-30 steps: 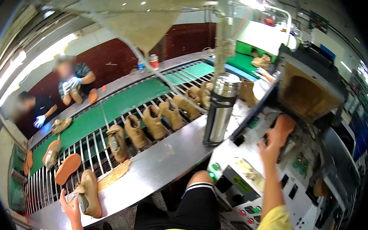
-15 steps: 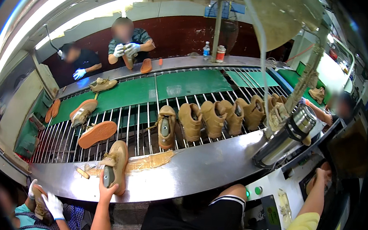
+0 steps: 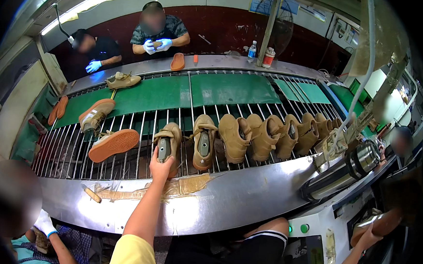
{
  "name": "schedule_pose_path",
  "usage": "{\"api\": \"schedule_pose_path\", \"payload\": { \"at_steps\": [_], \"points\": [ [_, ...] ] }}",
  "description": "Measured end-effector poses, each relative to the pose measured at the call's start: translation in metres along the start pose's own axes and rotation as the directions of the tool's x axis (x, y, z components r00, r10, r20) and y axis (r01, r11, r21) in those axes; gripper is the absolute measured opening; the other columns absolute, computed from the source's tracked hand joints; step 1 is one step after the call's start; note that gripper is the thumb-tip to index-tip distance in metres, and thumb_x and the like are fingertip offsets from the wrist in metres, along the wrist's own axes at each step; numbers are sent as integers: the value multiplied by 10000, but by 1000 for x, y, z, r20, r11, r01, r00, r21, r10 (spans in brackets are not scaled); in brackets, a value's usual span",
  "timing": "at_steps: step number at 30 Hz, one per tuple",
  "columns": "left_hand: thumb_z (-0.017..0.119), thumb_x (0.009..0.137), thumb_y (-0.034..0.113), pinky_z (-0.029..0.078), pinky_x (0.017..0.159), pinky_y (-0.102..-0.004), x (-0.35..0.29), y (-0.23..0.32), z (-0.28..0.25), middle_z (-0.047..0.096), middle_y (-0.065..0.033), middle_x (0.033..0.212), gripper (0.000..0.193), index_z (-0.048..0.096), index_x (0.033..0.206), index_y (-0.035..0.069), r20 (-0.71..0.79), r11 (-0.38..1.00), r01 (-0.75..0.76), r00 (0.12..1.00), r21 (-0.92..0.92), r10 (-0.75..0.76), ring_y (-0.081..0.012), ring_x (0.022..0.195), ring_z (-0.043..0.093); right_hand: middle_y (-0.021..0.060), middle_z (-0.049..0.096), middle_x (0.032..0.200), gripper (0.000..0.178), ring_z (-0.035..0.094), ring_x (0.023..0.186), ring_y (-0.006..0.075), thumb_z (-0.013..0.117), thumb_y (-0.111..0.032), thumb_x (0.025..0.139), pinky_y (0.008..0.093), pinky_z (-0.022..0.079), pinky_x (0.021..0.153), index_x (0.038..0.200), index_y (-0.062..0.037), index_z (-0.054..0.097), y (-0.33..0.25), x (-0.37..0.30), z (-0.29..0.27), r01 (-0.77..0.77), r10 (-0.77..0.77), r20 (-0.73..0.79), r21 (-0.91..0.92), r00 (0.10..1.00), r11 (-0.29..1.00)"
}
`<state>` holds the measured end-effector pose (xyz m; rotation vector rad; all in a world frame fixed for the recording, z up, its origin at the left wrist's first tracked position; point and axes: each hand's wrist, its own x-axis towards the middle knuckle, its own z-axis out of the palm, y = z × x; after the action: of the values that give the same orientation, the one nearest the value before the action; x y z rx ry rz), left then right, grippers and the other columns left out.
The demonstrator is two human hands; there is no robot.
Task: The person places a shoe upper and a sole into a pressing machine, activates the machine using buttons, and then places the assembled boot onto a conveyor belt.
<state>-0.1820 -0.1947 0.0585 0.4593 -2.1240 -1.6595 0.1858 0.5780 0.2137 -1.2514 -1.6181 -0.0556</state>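
At the lower left, a co-worker's white-gloved hand (image 3: 45, 223) is beside a partly hidden shoe, below the metal tabletop (image 3: 247, 187). Above, on the rack of metal bars (image 3: 141, 144), a tan shoe (image 3: 96, 115) lies tipped over, and right of it another rests with its orange sole (image 3: 116, 144) upward.

Next comes the person's left hand (image 3: 161, 165), curled around the heel end of a tan lace-up shoe (image 3: 172, 133), thumb and fingers close against it. This shoe is upright over the bars, toe pointing away, a grey-green last (image 3: 164, 150) inside. Whether its sole bears on the bars cannot be told. Setting it in line looks like the step in hand: it stands just left of a matching shoe (image 3: 203, 140), which starts a row of tan boots (image 3: 235, 138) running rightward. The next move would call for keeping it square with its neighbour, then opening the fingers without tipping it.

Farther right, a steel flask (image 3: 337, 173) leans near the tabletop's end, above a white machine panel with a green button (image 3: 305, 228). At the far right, the right hand (image 3: 369, 236) appears closed around a brown shoe (image 3: 386, 223) at the machine; dim light hides the exact grip, so a steady hold seems needed there.
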Motion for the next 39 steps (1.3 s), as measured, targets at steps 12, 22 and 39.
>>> {"api": "schedule_pose_path", "payload": {
  "at_steps": [12, 22, 39],
  "points": [
    [769, 692, 262, 313, 1074, -395, -57, 12, -8, 401, -236, 1384, 870, 337, 1388, -33, 134, 979, -194, 973, 54, 186, -353, 1295, 386, 159, 508, 1279, 646, 508, 1157, 291, 545, 75, 639, 382, 408, 1000, 1278, 59, 455, -8, -140, -90, -459, 36, 477, 818, 878, 346],
    [714, 740, 468, 531, 831, -378, -210, 69, -99, 631, -91, 1085, 701, 518, 1221, -2, 645, 508, 546, 764, -666, 24, -221, 946, 634, 129, 543, 1284, 532, 511, 1188, 240, 716, -172, 811, 373, 393, 1020, 1270, 1, 510, -353, -322, -196, -524, -851, 319, 681, -418, 512],
    [749, 701, 33, 445, 940, -364, -134, -31, -230, 618, -184, 1107, 428, 596, 1088, -67, -316, 985, -159, 933, 65, 172, -277, 1036, 590, 76, 682, 924, 449, 657, 821, 195, 727, -217, 782, 336, 519, 762, 1185, -67, 598, -308, -411, -86, -73, -635, 638, 678, -436, 731]
  ]
}}
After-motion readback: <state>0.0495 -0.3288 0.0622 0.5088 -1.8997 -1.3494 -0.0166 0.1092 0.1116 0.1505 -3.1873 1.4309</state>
